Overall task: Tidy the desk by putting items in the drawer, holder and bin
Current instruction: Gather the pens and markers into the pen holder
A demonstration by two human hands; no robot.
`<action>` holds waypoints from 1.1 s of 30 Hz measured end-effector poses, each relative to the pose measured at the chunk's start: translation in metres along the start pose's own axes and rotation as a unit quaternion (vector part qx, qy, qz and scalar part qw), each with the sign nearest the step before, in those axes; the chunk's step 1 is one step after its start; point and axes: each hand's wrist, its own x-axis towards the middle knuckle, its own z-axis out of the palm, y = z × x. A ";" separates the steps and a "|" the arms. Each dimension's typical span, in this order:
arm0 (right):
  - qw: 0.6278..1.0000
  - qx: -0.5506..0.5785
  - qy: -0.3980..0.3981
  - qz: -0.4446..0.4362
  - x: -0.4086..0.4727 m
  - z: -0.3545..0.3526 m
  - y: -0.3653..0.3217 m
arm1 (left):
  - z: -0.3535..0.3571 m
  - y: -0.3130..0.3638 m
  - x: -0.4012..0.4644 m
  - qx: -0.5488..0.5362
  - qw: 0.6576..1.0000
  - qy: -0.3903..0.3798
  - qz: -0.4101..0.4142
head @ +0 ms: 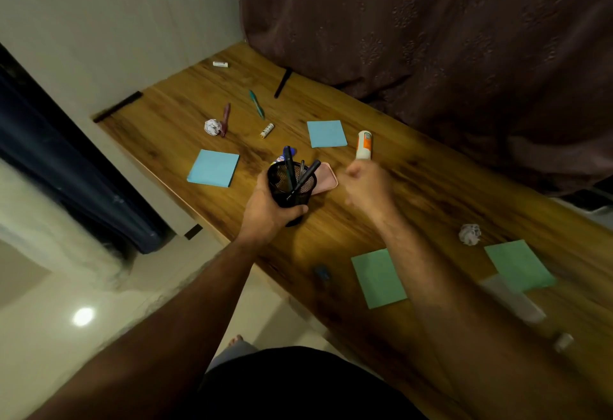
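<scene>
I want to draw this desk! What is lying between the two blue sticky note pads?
In the head view, a small white glue stick lies on the desk between the left blue pad and the right blue pad.

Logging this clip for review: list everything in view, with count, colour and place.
pen holder: 1, black mesh, holding pens, near desk edge
sticky pads: 2 blue mid desk; 2 green near end
paper balls: 2, white, far, near
glue stick: 1, white-orange, centre
loose pens: teal, maroon, black, far end
desk: 1, brown wood
curtain: 1, dark, behind desk
left hand: grips holder
right hand: blurred, beside holder
</scene>
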 end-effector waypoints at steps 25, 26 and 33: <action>0.989 0.024 -0.105 -0.104 -0.017 0.002 -0.060 | -0.018 -0.013 -0.013 -0.034 0.999 0.031 -0.023; 0.988 0.021 -0.083 -0.129 -0.015 0.007 -0.070 | -0.021 -0.013 -0.013 -0.037 0.999 0.031 -0.020; 0.959 -0.133 -0.117 -0.219 -0.012 0.075 -0.118 | -0.069 -0.027 -0.001 -0.055 0.998 0.036 -0.010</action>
